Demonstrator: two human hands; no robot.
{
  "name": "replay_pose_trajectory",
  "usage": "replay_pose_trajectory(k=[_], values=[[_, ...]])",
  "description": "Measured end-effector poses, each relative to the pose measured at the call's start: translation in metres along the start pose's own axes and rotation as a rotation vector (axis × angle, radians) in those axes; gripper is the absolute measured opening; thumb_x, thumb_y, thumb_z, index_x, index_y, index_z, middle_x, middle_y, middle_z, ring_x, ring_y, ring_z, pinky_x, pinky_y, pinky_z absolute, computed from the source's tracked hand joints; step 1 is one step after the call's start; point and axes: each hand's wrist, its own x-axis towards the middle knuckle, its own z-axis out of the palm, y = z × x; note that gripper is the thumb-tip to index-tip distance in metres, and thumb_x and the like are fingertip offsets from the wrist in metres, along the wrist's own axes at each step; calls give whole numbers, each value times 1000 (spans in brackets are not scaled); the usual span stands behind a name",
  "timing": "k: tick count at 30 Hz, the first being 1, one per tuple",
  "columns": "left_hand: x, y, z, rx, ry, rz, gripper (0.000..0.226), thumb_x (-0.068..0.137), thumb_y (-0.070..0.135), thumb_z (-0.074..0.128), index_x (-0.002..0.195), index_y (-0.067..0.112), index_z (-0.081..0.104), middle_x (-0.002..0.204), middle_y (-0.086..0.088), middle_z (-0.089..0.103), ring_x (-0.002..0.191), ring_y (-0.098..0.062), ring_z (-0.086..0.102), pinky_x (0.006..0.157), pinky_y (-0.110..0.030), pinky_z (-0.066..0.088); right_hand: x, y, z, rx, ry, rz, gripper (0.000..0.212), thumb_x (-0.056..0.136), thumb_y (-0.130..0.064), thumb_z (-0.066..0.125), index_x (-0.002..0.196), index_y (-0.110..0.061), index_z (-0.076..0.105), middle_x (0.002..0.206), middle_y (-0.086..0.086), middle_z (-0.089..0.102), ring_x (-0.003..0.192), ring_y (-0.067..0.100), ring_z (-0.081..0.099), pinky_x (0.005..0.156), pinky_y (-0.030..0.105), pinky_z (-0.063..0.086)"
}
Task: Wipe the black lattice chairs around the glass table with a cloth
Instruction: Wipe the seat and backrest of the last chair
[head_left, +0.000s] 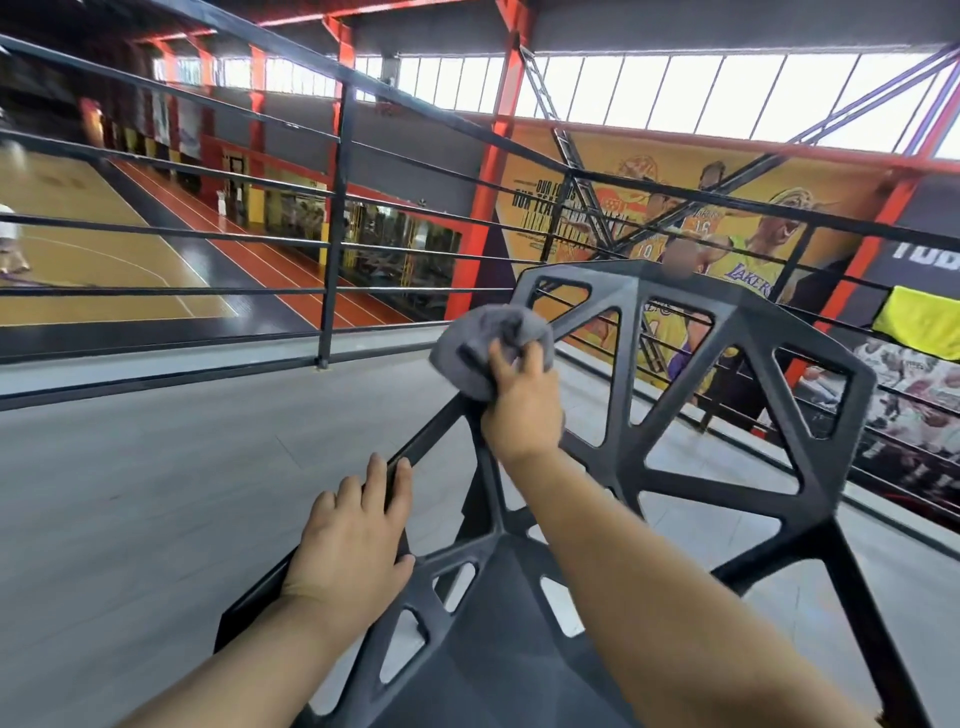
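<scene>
A black lattice chair (727, 493) fills the lower right of the head view, its backrest rising toward the upper right. My right hand (522, 405) grips a bunched grey cloth (483, 345) and holds it against the left strut where seat and backrest meet. My left hand (353, 540) rests on the chair's left seat edge, fingers laid over the rim. The glass table is not in view.
A black metal railing (332, 228) runs along the mezzanine edge behind the chair, with a basketball court below. Grey floor (156, 493) lies to the left. A yellow cloth (919, 322) hangs on the railing at right.
</scene>
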Motion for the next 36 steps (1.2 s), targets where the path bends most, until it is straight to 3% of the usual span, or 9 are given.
replay_pose_trajectory(k=[2, 5, 10, 13, 16, 23, 28, 32, 36], values=[[1, 0, -1, -15, 0, -10, 100, 67, 66, 64, 144, 8, 36, 140, -22, 45, 89, -28, 53, 70, -38, 41, -13, 3, 9, -66, -71, -99, 65, 87, -14, 56, 145, -30, 30, 142, 7, 23, 112, 36, 35, 83, 44, 49], [-2, 2, -3, 1, 43, 11, 96, 82, 65, 46, 150, 8, 11, 151, -21, 27, 100, -26, 49, 77, -35, 39, -6, 15, -4, -147, -103, -224, 63, 89, -10, 52, 144, -32, 32, 139, 6, 27, 113, 35, 35, 87, 44, 48], [-1, 2, -1, 24, 1, -27, 96, 74, 65, 54, 146, 7, 28, 144, -24, 39, 88, -29, 49, 69, -37, 36, 36, 64, -72, -384, 169, -223, 58, 88, -5, 48, 141, -27, 41, 137, 8, 41, 104, 37, 41, 75, 41, 44], [-1, 3, 1, 53, 61, 1, 95, 80, 65, 45, 149, 6, 16, 148, -23, 31, 94, -28, 49, 73, -37, 36, 57, 90, -97, -430, 261, -160, 57, 87, -9, 55, 140, -27, 45, 138, 8, 45, 101, 39, 43, 75, 40, 42], [-2, 5, 0, 51, 71, -1, 94, 83, 64, 42, 150, 6, 10, 150, -23, 26, 97, -28, 49, 76, -38, 37, 57, 98, -93, -348, 155, -29, 57, 89, -9, 52, 141, -30, 42, 143, 2, 40, 111, 38, 36, 77, 41, 45], [-1, 2, 0, 3, 85, 12, 98, 54, 49, 80, 132, -2, 50, 126, -30, 50, 75, -36, 51, 61, -40, 38, -28, 106, -40, -207, 1, 69, 52, 85, -7, 53, 133, -26, 52, 138, 3, 33, 119, 37, 33, 84, 42, 51], [-6, 5, -13, -58, 5, -30, 98, 67, 52, 71, 143, 3, 35, 140, -28, 39, 90, -36, 53, 72, -43, 41, -80, 104, -18, -99, -108, 177, 56, 83, -7, 51, 136, -26, 48, 140, 1, 32, 115, 34, 37, 83, 40, 50], [-16, 20, -17, -80, 73, -81, 93, 89, 52, 41, 145, 8, -18, 154, -18, -20, 144, -31, 7, 114, -46, -2, -141, 112, 3, -83, -378, 287, 54, 83, -10, 44, 132, -30, 52, 134, -1, 42, 112, 31, 45, 89, 34, 46], [-46, 66, -11, -319, -60, 250, 76, 77, 52, 44, 142, 12, 39, 151, -18, 24, 143, -27, 16, 111, -36, -26, -144, 97, -3, -38, -265, 286, 57, 79, -7, 45, 130, -31, 53, 130, -9, 51, 113, 24, 42, 78, 30, 46]])
